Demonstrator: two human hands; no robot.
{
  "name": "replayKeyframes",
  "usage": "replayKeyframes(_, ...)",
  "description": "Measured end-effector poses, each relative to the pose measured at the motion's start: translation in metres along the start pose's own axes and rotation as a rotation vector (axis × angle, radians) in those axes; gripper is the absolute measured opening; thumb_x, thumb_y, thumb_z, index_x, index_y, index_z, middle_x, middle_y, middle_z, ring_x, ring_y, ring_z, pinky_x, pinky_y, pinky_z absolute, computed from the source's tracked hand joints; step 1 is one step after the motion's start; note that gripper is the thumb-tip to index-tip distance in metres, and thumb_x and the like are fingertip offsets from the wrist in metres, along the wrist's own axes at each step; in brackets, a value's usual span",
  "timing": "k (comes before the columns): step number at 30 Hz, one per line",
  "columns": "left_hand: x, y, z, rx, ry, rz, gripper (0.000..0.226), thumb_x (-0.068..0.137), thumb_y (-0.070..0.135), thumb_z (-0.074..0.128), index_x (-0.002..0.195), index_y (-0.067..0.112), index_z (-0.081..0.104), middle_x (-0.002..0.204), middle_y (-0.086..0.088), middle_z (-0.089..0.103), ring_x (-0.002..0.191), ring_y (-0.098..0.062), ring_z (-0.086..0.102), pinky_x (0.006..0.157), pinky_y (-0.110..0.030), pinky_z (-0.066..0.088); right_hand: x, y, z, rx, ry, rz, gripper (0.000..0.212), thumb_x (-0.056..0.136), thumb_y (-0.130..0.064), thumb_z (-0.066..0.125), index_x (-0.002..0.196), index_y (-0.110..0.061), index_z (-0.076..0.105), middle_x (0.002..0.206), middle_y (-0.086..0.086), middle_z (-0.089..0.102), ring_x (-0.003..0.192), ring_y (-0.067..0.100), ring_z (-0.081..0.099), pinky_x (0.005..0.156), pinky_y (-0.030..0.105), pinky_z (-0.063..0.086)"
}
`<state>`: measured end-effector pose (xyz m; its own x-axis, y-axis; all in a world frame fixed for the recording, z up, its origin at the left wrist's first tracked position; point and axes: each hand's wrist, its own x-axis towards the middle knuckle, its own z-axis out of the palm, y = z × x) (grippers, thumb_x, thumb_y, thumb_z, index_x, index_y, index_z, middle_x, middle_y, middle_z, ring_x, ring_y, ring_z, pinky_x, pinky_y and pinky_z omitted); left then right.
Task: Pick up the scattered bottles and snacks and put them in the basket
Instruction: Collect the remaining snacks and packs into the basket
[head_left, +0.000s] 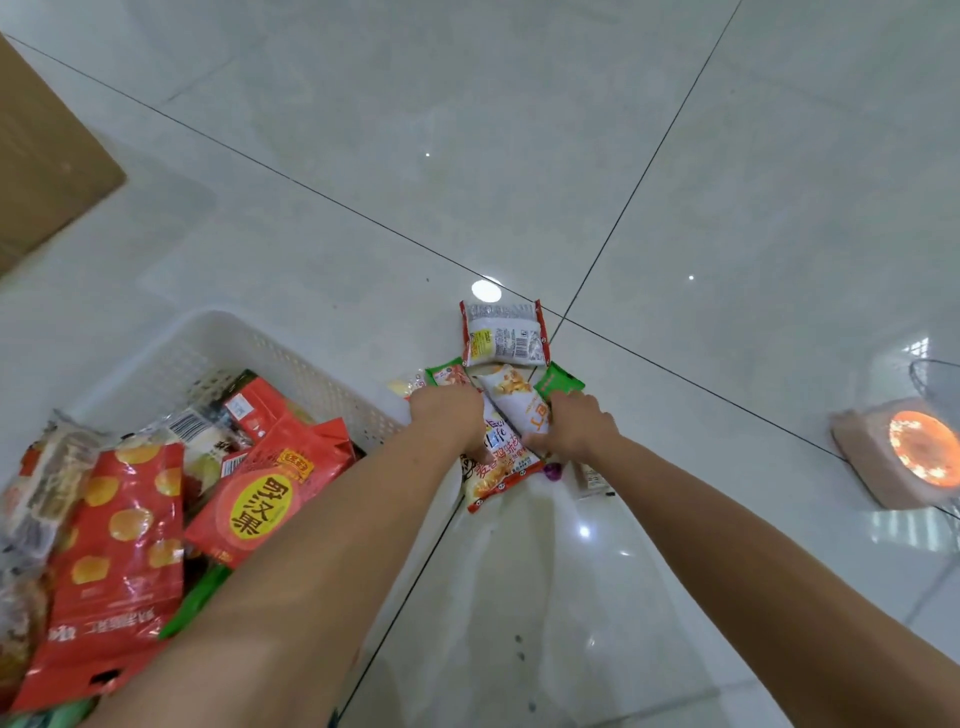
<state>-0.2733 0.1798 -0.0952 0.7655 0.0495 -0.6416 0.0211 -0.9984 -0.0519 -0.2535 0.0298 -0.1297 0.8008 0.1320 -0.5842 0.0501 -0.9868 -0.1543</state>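
Forearms stretch past the basket (291, 353) to the snack packets (506, 338) heaped on the floor (519, 156); left hand (447, 421) and right hand (582, 426) curl fingers round them. Slick and loosely stacked, they could slide out if lifted together

basket (291, 364) left, snack pile (506, 374) right

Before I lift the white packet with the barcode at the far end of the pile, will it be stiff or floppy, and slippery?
Probably floppy: the white packet is a thin pouch with crimped red edges. Likely light, since it looks puffed. Its glossy film may slide on the shiny floor.
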Motion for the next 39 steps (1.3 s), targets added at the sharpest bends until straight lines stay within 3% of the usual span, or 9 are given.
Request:
replayKeyframes(5, 0.0, -0.004, 0.0, -0.049, 0.042, 0.031, 0.067, 0.065, 0.05, 0.079, 0.117, 0.015, 0.055, 0.117, -0.004, 0.06, 0.106, -0.024, 0.058, 0.075, -0.034, 0.045, -0.004, 0.002, -0.004, 0.006, -0.057, 0.058, 0.081, 0.071, -0.049, 0.072, 0.131, -0.007, 0.038, 0.13, 0.016, 0.044, 0.124, 0.032, 0.039, 0.096, 0.038, 0.041)
replayKeyframes(9, -0.002, -0.007, 0.0, -0.198, 0.098, 0.074, 0.074, 0.066, 0.042, 0.079, 0.125, 0.016, 0.043, 0.121, -0.005, 0.057, 0.11, -0.027, 0.056, 0.077, -0.036, 0.045, -0.011, 0.007, -0.016, 0.202, -0.02, 0.094, 0.072, 0.08, -0.034, 0.066, 0.133, -0.004, 0.027, 0.122, 0.016, 0.054, 0.109, 0.033, 0.055, 0.081, 0.036, 0.045)
replayKeyframes(13, -0.015, -0.014, -0.008, -0.562, 0.243, 0.077, 0.073, 0.068, 0.034, 0.08, 0.124, 0.014, 0.038, 0.113, -0.006, 0.06, 0.1, -0.028, 0.059, 0.073, -0.033, 0.044, -0.023, 0.012, -0.034, 0.283, 0.124, 0.088, 0.056, 0.083, -0.039, 0.061, 0.12, -0.008, 0.033, 0.108, 0.013, 0.057, 0.089, 0.031, 0.054, 0.072, 0.033, 0.041)
replayKeyframes(16, -0.032, -0.032, -0.027, -0.918, 0.396, 0.027, 0.066, 0.065, 0.032, 0.084, 0.111, 0.012, 0.041, 0.104, -0.005, 0.058, 0.092, -0.025, 0.058, 0.076, -0.037, 0.05, -0.033, 0.012, -0.051, 0.298, 0.223, 0.087, 0.053, 0.085, -0.04, 0.059, 0.12, -0.009, 0.035, 0.101, 0.01, 0.054, 0.091, 0.032, 0.055, 0.071, 0.033, 0.04)
replayKeyframes(22, -0.078, -0.132, -0.052, -1.283, 0.599, -0.127, 0.064, 0.062, 0.023, 0.088, 0.11, 0.011, 0.047, 0.107, -0.004, 0.058, 0.096, -0.022, 0.057, 0.08, -0.032, 0.046, -0.056, -0.019, -0.071, 0.268, 0.262, -0.038, 0.047, 0.084, -0.035, 0.06, 0.115, -0.009, 0.035, 0.106, 0.014, 0.058, 0.091, 0.032, 0.056, 0.076, 0.038, 0.046)
replayKeyframes(26, -0.125, -0.224, -0.022, -1.321, 0.654, -0.318, 0.072, 0.057, 0.02, 0.09, 0.117, 0.008, 0.052, 0.112, -0.007, 0.064, 0.101, -0.026, 0.061, 0.087, -0.041, 0.051, -0.074, -0.068, -0.076, 0.291, 0.25, -0.167, 0.048, 0.08, -0.039, 0.064, 0.109, -0.012, 0.037, 0.105, 0.011, 0.06, 0.096, 0.031, 0.059, 0.075, 0.036, 0.046)
replayKeyframes(31, -0.206, -0.293, 0.038, -1.369, 0.489, -0.375, 0.054, 0.065, 0.008, 0.084, 0.112, 0.006, 0.058, 0.103, -0.012, 0.069, 0.087, -0.025, 0.066, 0.065, -0.033, 0.054, -0.102, -0.141, -0.061, 0.261, 0.173, -0.41, 0.057, 0.078, -0.045, 0.068, 0.114, -0.01, 0.04, 0.104, 0.012, 0.06, 0.099, 0.032, 0.06, 0.077, 0.037, 0.048)
replayKeyframes(36, -0.274, -0.312, 0.096, -1.278, 0.11, -0.308, 0.045, 0.068, 0.008, 0.081, 0.107, 0.013, 0.06, 0.089, -0.005, 0.076, 0.08, -0.022, 0.072, 0.063, -0.029, 0.057, -0.125, -0.194, -0.04, 0.148, 0.073, -0.615, 0.062, 0.078, -0.049, 0.068, 0.123, -0.014, 0.044, 0.113, 0.014, 0.057, 0.099, 0.03, 0.059, 0.081, 0.037, 0.049)
replayKeyframes(39, -0.288, -0.309, 0.125, -1.127, 0.018, -0.338, 0.045, 0.065, 0.018, 0.087, 0.1, 0.015, 0.06, 0.078, 0.003, 0.075, 0.07, -0.013, 0.072, 0.061, -0.028, 0.058, -0.133, -0.214, -0.029, 0.094, 0.097, -0.674, 0.066, 0.079, -0.051, 0.066, 0.13, -0.015, 0.045, 0.118, 0.015, 0.047, 0.108, 0.031, 0.053, 0.092, 0.041, 0.047)
